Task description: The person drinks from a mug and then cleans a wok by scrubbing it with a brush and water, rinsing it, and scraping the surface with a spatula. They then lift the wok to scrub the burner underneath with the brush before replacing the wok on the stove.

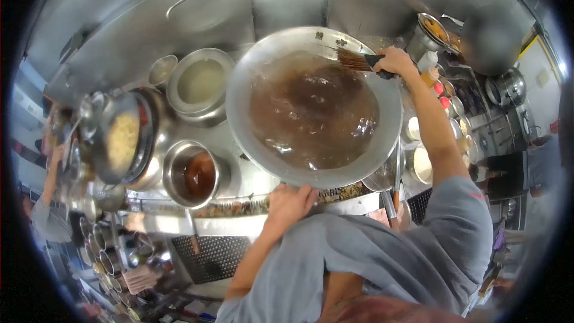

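Note:
A big metal wok [239, 104] filled with murky brown water stands in front of me on the stove. My left hand [291, 206] is closed on its near rim; part of the grip is hidden under the edge. At the far right side of the wok, my right hand [394, 61] grips the dark handle of a bamboo wok brush [354, 60]. The bristles point left over the wok's inner wall, close to several dark bits of residue [341, 42] stuck there. Ripples and glints run across the water.
Left of the wok are a pot of pale liquid [202, 81] and a pot of reddish-brown liquid [199, 176]. Farther left, another person [54, 215] works near a pan of yellowish food [122, 140]. Sauce bottles [429, 75] and bowls [422, 164] line the right; a person [538, 164] stands beyond.

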A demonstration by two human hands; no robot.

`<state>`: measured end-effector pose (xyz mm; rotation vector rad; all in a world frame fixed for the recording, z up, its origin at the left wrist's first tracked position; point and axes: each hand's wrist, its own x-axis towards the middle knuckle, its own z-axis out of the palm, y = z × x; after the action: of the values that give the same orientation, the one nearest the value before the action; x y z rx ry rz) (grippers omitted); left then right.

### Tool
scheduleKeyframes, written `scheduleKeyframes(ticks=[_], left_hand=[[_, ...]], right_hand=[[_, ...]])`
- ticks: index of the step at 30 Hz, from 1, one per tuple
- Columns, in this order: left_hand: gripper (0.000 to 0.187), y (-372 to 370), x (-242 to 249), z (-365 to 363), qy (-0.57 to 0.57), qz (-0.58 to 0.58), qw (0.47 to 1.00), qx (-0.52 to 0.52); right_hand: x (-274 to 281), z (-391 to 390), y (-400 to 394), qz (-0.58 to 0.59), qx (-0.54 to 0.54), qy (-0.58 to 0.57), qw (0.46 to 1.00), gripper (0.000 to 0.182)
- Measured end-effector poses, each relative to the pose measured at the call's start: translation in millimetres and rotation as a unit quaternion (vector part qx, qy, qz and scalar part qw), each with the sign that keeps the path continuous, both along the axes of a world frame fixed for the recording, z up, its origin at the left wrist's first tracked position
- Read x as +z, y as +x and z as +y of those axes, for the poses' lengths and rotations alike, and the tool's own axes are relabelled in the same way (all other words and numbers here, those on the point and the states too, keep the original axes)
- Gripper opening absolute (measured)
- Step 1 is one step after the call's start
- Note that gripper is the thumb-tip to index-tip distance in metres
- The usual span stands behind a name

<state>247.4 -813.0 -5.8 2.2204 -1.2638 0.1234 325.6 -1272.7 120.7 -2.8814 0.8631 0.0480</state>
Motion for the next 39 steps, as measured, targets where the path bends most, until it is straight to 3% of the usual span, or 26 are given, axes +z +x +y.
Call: scheduleKeyframes(ticks=[5,8,10,12,16,18,20,23,28,31,34,39], left_hand=[[0.024,-2,8,-3,0.008,0.003,1.000,-0.014],[0.024,-4,1,2,0.003,-0.001,1.000,-0.006],[0.023,0,0,1,-0.001,-0.009,1.000,-0.007],[0.023,-4,4,0,0.007,0.004,1.000,-0.007],[0.023,-4,11,1,0.015,0.011,1.000,-0.005],[0.023,-4,1,1,-0.002,0.011,1.000,-0.001],[0.024,-2,-3,0,-0.008,-0.006,1.000,0.004],[0.024,-4,0,-1,-0.018,-0.015,1.000,-0.002],[0.025,-5,3,-1,-0.005,-0.006,1.000,0.010],[0.026,-6,6,-2,-0.022,-0.002,1.000,0.017],[0.026,-1,8,-3,-0.029,0.005,1.000,0.009],[0.025,-6,8,-3,-0.018,0.003,1.000,0.014]], right_hand=[[-12,31,30,-0.030,-0.021,0.029,0.999,0.060],[12,15,20,0.064,-0.020,0.003,0.998,0.056],[17,9,21,0.030,0.009,-0.019,0.999,0.054],[8,14,30,0.034,-0.057,0.039,0.997,0.057],[-16,39,36,-0.017,0.019,0.004,1.000,0.063],[12,30,21,0.009,-0.036,0.057,0.998,0.064],[-10,17,15,-0.041,-0.027,0.074,0.996,0.064],[-44,12,11,-0.078,-0.031,0.020,0.996,0.064],[-11,15,5,-0.053,-0.052,0.072,0.995,0.066],[-13,36,-17,0.010,-0.030,-0.032,0.999,0.061],[-18,14,-40,-0.001,0.002,-0.039,0.999,0.064],[-38,39,8,-0.053,-0.021,-0.005,0.998,0.060]])
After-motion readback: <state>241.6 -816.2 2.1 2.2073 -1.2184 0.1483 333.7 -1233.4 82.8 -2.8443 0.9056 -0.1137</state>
